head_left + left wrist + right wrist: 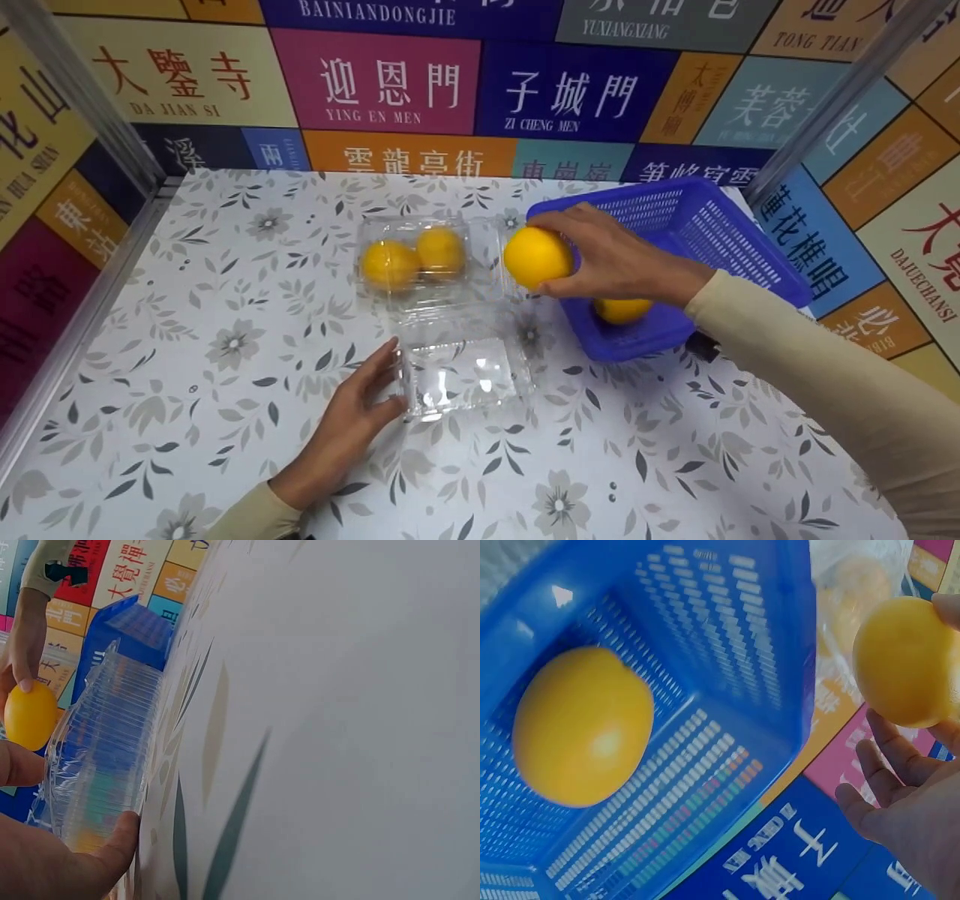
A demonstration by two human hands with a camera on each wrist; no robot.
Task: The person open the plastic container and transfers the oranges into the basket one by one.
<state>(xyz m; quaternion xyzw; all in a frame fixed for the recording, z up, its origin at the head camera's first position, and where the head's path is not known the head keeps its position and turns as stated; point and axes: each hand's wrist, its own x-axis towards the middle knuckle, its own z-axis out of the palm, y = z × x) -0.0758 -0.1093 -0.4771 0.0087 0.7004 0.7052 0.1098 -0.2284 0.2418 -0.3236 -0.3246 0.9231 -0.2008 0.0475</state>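
Note:
My right hand (619, 259) grips a yellow-orange orange (535, 257) between thumb and fingers, over the left edge of a blue-purple plastic basket (750, 259). Another orange (583, 727) lies inside that basket. Left of the held fruit, a clear plastic clamshell box (480, 289) lies unfolded on the table, with two oranges (390, 265) side by side in its far half. The nearer half (461, 375) holds nothing. My left hand (345, 420) touches the left side of this nearer half with spread fingertips; the left wrist view shows its thumb (120, 844) low against the ridged plastic wall.
A white cloth with grey leaves and flowers covers the table (232, 427). Behind and at both sides stand panels (375, 82) with coloured Chinese signs, framed by metal posts (105, 97). The basket sits near the right-hand panel.

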